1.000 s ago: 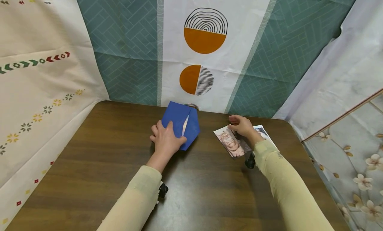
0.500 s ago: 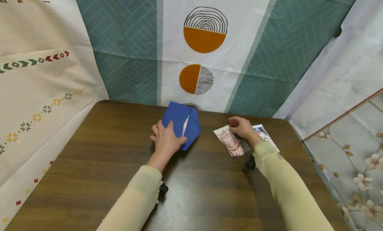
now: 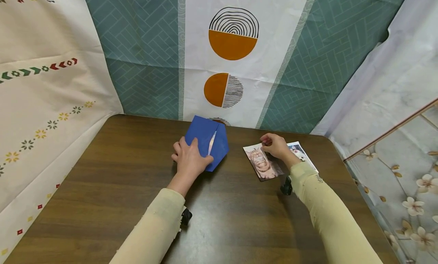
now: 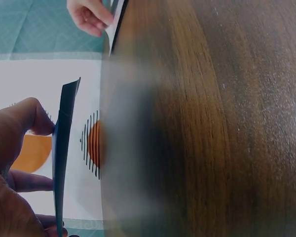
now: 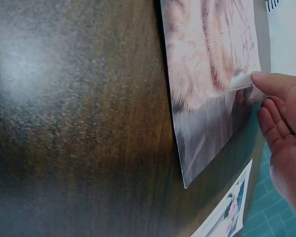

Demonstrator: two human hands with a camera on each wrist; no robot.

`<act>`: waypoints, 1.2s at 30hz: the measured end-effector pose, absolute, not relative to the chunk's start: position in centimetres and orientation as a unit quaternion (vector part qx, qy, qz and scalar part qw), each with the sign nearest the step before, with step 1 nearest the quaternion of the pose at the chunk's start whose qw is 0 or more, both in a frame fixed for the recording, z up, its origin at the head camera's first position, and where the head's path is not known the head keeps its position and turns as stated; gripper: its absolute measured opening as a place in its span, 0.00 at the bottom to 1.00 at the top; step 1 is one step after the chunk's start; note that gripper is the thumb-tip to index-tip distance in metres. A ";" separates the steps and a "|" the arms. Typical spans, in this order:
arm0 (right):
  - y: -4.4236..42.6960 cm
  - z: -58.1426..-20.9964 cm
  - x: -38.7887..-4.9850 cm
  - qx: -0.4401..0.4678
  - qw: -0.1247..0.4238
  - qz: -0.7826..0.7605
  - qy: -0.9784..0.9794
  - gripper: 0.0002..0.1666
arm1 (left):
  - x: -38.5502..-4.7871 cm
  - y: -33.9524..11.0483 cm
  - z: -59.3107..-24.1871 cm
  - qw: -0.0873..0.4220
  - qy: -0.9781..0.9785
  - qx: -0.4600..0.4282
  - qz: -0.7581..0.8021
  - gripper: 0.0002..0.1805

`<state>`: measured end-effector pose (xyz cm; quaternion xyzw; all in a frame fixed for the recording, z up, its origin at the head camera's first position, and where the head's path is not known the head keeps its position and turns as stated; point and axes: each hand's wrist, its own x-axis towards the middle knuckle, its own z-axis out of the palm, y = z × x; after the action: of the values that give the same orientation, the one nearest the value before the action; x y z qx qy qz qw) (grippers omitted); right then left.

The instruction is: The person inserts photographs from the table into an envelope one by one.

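Note:
A blue envelope with a pale slit along its flap is at the back middle of the table. My left hand holds it by its left and near edges. Seen edge-on in the left wrist view, the envelope looks raised off the wood. To the right, a photo card of an orange cat is tilted, and my right hand pinches its far right edge. In the right wrist view the thumb lies on the cat card's printed face; the fingertips behind are partly hidden.
Another picture card lies partly under my right forearm. The brown wooden table ends close behind the envelope, against a patterned cloth backdrop. Cloths also hang at the left and right sides.
The cat card has turned slightly, its near end swinging left, while my right hand has barely shifted. My left hand and the envelope stay in place.

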<state>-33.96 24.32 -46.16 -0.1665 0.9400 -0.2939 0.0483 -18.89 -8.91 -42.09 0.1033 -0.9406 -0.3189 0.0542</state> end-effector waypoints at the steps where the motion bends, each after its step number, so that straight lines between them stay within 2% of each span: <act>1: 24.3 -46.2 -33.9 -0.167 0.046 -0.294 0.940 0.19 | -18.9 -8.9 -42.1 0.054 -0.941 0.103 -0.318 0.47; 17: 23.9 -46.3 -33.2 -0.132 0.043 -0.349 0.927 0.13 | -18.9 -8.7 -42.1 0.058 -0.941 0.100 -0.318 0.48; 25: 22.8 -46.0 -33.1 -0.116 0.083 -0.509 0.849 0.20 | -18.9 -8.6 -42.1 0.061 -0.940 0.099 -0.322 0.48; 32: 22.5 -45.3 -32.6 -0.080 0.111 -0.568 0.812 0.21 | -18.9 -8.5 -42.1 0.060 -0.939 0.099 -0.324 0.48; 36: 22.6 -44.6 -32.2 -0.069 0.145 -0.610 0.776 0.15 | -18.9 -8.5 -42.0 0.064 -0.938 0.099 -0.325 0.48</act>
<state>-32.21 22.63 -44.65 -0.0694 0.7758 -0.6101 0.1452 -18.94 -8.50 -42.03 0.0988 -0.9384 -0.3250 0.0639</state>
